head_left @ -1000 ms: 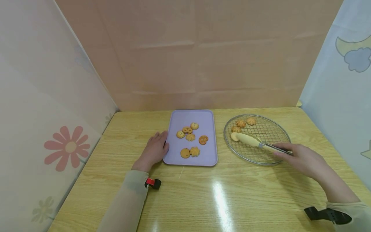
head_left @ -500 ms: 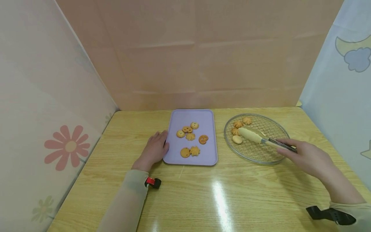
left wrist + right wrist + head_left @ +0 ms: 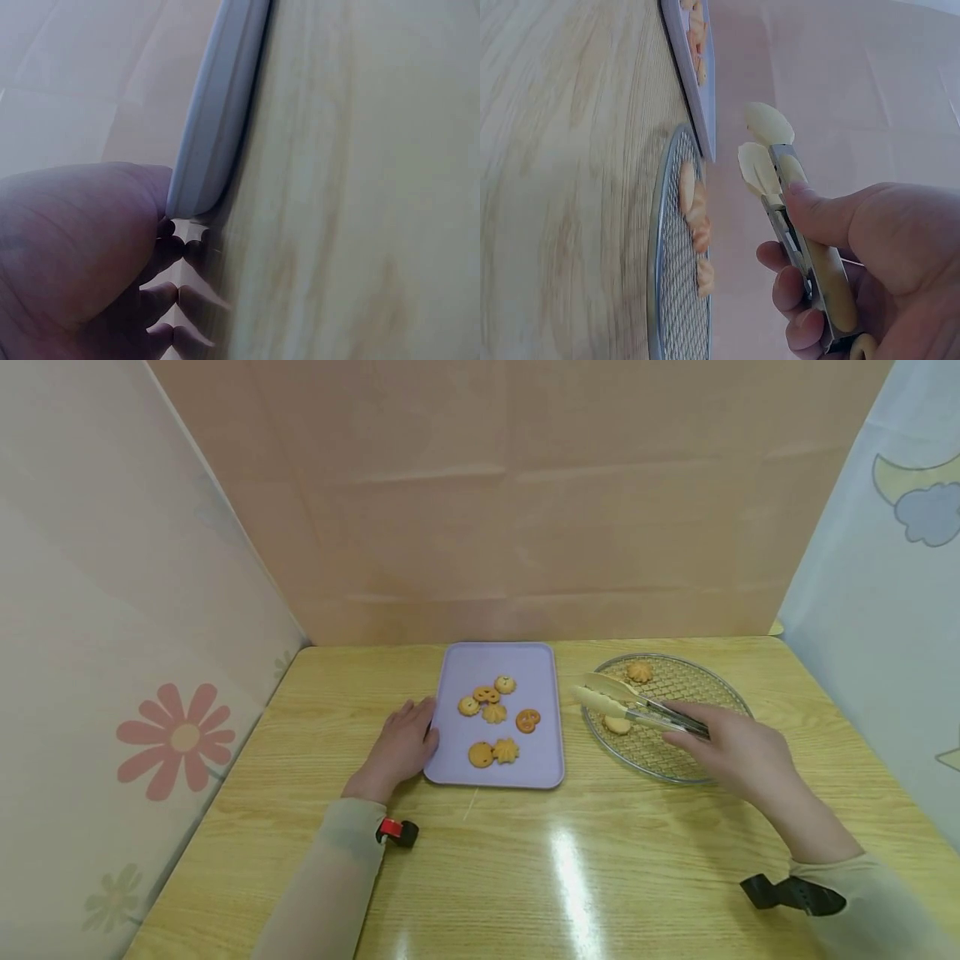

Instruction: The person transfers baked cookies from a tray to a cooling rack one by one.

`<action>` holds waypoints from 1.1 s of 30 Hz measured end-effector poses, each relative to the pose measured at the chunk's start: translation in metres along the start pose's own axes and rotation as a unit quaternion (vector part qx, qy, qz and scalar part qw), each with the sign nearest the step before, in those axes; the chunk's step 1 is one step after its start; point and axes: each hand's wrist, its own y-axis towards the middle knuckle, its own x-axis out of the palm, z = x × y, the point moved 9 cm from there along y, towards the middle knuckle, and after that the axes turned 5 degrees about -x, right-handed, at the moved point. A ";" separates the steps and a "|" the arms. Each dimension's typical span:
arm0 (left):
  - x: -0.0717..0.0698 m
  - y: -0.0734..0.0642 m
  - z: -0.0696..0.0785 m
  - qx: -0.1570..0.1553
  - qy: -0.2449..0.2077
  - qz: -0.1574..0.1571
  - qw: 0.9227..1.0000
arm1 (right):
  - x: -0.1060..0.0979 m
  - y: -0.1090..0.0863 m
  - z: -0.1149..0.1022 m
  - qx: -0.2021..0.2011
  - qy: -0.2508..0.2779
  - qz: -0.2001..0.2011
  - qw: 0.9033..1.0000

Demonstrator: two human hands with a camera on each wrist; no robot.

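Observation:
My right hand [image 3: 738, 752] holds a pair of tongs [image 3: 810, 240] with cream-coloured tips, thumb on one arm and fingers curled round the other. The tips stand slightly apart with nothing between them, raised over the left rim of a round wire rack [image 3: 697, 697]. On the rack lie a fluted cookie [image 3: 640, 672] and a pale round cookie [image 3: 617, 725]; the tongs cover others in the head view, but several show in the right wrist view. My left hand [image 3: 401, 743] rests on the table, its thumb touching the left edge of a purple tray [image 3: 525, 668].
Several cookies lie on the tray, among them a pretzel-shaped cookie [image 3: 528, 721] near its right side and a fluted cookie [image 3: 506, 750] towards the front. A narrow strip of wooden table [image 3: 577, 810] separates tray and rack. An upright brown panel [image 3: 525, 527] stands behind.
My right hand has moved left with the tongs, whose tips have left the cookies and parted. The fluted cookies on the rack shifted left earlier. My left hand has stayed put.

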 end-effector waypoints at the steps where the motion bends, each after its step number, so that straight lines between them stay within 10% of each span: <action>1: 0.000 0.000 0.000 0.000 0.000 0.000 1.000 | 0.001 0.003 -0.004 -0.006 -0.004 0.005 1.000; 33: 0.002 0.001 0.001 -0.002 -0.005 -0.003 1.000 | 0.045 0.066 -0.101 -0.126 -0.034 0.059 0.990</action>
